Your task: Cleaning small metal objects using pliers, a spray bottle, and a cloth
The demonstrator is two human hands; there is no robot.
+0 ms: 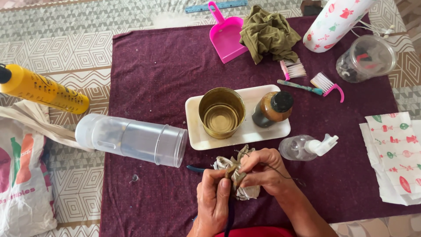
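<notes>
Two hands, your left hand and right hand, pinch a crumpled rag just below the white tray, where a snagging thread could tip the brass pot.

White printed bag far left; yellow bottle above it

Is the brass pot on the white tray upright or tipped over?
Upright. The brass pot stands on the white tray, its open mouth facing up, so the bare inner bottom shows. It looks empty.
</notes>
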